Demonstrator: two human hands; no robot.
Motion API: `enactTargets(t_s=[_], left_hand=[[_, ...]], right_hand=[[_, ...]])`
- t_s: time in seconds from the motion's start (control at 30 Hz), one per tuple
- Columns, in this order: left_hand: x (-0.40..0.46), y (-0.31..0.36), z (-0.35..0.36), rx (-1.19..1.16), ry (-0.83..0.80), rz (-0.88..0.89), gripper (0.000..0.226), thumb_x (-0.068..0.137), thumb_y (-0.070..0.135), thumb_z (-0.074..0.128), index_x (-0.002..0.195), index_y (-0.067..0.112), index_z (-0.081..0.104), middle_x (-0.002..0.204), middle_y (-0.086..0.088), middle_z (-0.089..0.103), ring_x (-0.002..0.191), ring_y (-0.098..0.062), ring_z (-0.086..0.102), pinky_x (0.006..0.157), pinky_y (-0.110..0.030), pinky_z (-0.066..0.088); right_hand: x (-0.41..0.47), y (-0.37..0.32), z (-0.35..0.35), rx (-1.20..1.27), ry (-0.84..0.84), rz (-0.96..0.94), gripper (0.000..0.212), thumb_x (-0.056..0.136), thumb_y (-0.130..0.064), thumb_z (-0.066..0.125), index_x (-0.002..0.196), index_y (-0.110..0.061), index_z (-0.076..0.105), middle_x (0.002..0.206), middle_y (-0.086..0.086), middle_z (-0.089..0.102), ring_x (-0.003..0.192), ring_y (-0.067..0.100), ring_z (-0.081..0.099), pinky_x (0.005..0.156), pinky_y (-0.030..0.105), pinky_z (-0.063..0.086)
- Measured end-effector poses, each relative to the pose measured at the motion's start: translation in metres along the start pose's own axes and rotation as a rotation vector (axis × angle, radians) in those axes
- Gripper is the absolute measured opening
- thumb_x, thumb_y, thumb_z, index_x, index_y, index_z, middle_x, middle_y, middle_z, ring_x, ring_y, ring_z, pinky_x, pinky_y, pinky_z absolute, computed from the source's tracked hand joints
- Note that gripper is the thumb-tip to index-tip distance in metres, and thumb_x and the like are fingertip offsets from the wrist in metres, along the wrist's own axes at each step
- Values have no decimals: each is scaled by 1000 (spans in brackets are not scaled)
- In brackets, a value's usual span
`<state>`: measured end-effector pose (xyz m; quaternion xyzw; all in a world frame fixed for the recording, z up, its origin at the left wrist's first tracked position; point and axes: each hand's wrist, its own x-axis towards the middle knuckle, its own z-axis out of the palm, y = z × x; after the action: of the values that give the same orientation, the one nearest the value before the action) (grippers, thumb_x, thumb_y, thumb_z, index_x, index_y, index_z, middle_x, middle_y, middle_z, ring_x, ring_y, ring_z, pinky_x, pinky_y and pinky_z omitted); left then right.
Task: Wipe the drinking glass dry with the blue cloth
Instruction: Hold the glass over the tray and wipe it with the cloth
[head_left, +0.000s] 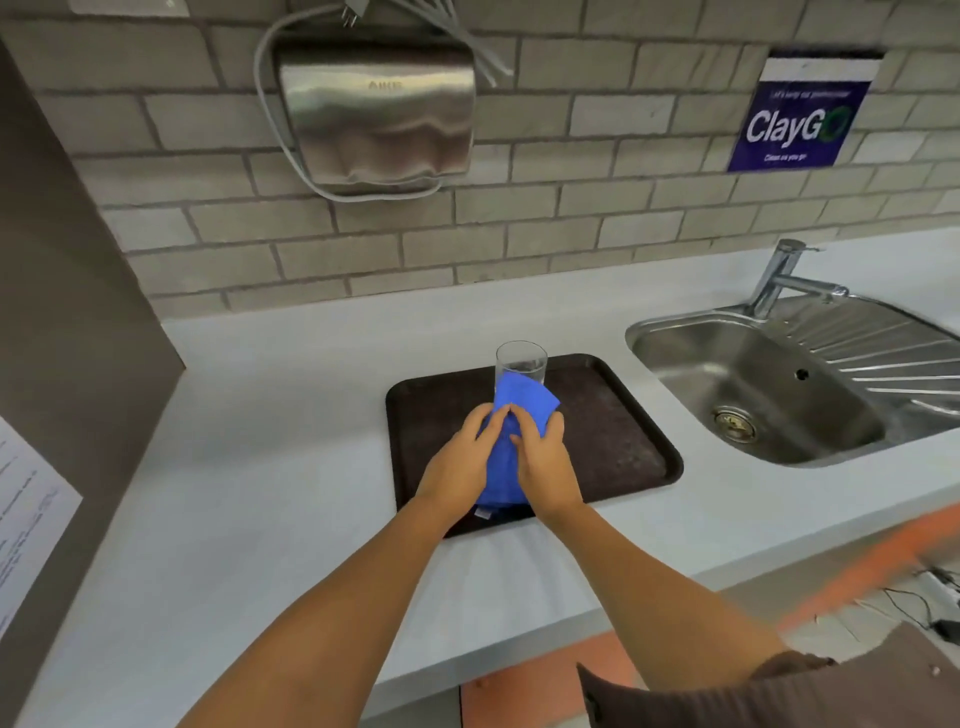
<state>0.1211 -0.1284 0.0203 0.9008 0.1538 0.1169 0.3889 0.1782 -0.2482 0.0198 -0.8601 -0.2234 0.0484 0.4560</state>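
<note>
Inspector A: We find the glass (521, 364) upright at the far edge of the dark tray (623, 431), with only its rim and upper wall showing above the blue cloth (522, 400). Whether it rests on the tray or is held just above it, we cannot tell.

Inspector B: Agreed. We note the left hand (462, 462) and right hand (545, 462) side by side on the cloth, fingers (527, 426) curled and pressed into the fabric. The cloth hangs below the hands toward the near tray edge. Both hands are clamped on the cloth; whether either also grips the glass through it is hidden from us.

Inspector A: We judge the wiping under way on the outer wall, with the upper part and inside not yet covered.

Inspector B: Our recommendation: one hand should steady the glass low down through the cloth while the other turns the fabric around the wall, then folds a corner into the mouth. Pressure ought to stay light, since a thin wall could crack or slip.

Inspector A: Beyond the tray, we record the pale bench (291, 415), the steel sink (753, 395) and tap (779, 275) well apart to the right, and a metal hand dryer (376, 114) on the brick wall.
</note>
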Motion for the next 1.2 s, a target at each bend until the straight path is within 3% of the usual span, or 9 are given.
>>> enactTargets(t_s=[0.1, 0.23, 0.4, 0.53, 0.67, 0.73, 0.87, 1.07, 1.2], left_hand=[[19, -6, 13, 148, 53, 78, 72, 95, 0, 46, 155, 32, 22, 143, 15, 44, 88, -15, 66, 66, -34, 57], [53, 2, 21, -72, 106, -62, 72, 97, 10, 58, 156, 13, 18, 160, -7, 30, 139, -23, 45, 104, -34, 45], [94, 10, 32, -288, -61, -171, 84, 82, 23, 78, 144, 14, 22, 131, -13, 61, 101, -21, 63, 76, -27, 52], [112, 7, 39, -369, -55, -277, 84, 90, 28, 69, 152, 20, 15, 116, -2, 58, 100, -22, 59, 79, -33, 49], [107, 2, 32, -557, -76, -244, 76, 87, 16, 74, 146, 23, 26, 128, -1, 60, 105, -12, 60, 76, -19, 50], [100, 3, 28, -659, -78, -262, 65, 87, 13, 74, 139, 21, 37, 122, 0, 62, 103, -5, 61, 70, -14, 53], [86, 1, 24, -827, -43, -336, 52, 91, 25, 72, 137, 22, 47, 122, -4, 66, 110, -15, 65, 87, -28, 57], [63, -8, 13, -1110, 36, -350, 49, 92, 44, 66, 134, 20, 60, 122, -8, 74, 111, -22, 71, 85, -33, 60], [54, -3, 7, -1239, 83, -310, 59, 88, 48, 68, 137, 16, 60, 131, -13, 69, 122, -26, 65, 98, -39, 55]], right_hand=[[15, 26, -19, -232, 112, -50, 20, 77, -61, 51, 84, -45, 44, 70, -11, 60, 64, 16, 57, 58, 34, 44], [29, 48, -38, -286, 57, -132, 21, 77, -55, 54, 86, -39, 44, 61, -21, 48, 53, 3, 46, 56, 31, 39], [45, 62, -47, -255, -100, -295, 34, 90, -37, 49, 122, -40, 39, 101, -17, 39, 75, -3, 46, 64, 17, 41], [56, 58, -49, -281, -18, -394, 41, 71, -73, 70, 91, -42, 51, 77, -17, 61, 69, 4, 63, 68, 26, 55], [71, 57, -38, -129, 45, -361, 40, 71, -71, 73, 93, -43, 54, 85, -15, 66, 86, 13, 72, 82, 35, 60], [76, 56, -31, -116, 38, -396, 26, 88, -58, 64, 111, -55, 53, 108, -13, 58, 92, 2, 66, 89, 25, 56], [78, 50, -18, 10, 19, -434, 48, 101, -28, 43, 144, -48, 37, 134, -8, 25, 112, -17, 44, 91, -2, 38], [79, 13, 9, 94, 93, -359, 67, 88, -70, 44, 142, -31, 50, 156, 3, 19, 139, 19, 31, 115, 35, 32], [82, -16, 20, 229, -19, -332, 67, 90, -68, 44, 139, -23, 50, 147, 2, 44, 132, 12, 39, 114, 38, 37]])
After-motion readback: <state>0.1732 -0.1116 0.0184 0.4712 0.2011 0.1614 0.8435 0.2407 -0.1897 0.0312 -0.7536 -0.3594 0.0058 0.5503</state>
